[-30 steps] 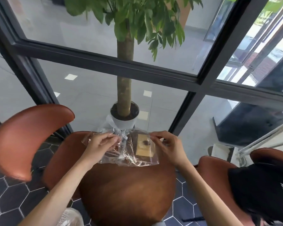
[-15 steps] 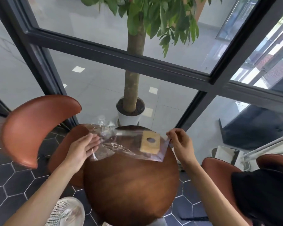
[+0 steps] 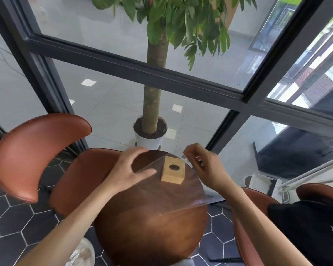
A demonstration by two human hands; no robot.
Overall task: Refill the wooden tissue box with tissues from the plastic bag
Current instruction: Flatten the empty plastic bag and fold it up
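Observation:
A small wooden tissue box [image 3: 173, 172] with a round hole in its top stands on the far part of the round wooden table [image 3: 152, 227]. A clear plastic bag [image 3: 181, 194] lies spread flat across the table around the box; I cannot tell whether the box is over or under the film. My left hand [image 3: 131, 167] rests with fingers spread on the bag's left edge. To the right of the box, my right hand [image 3: 202, 166] pinches the bag's right edge with curled fingers. No tissues show.
Brown leather chairs stand to the left [image 3: 33, 150] and right [image 3: 254, 217] of the table. A potted tree [image 3: 150, 135] stands just beyond it, against the dark-framed glass wall [image 3: 229, 93]. A black cap [image 3: 311, 233] lies at the lower right.
The crumpled bag held up between both hands has been spread out flat on the table. My left hand let go and now lies open on it. The camera tilted down.

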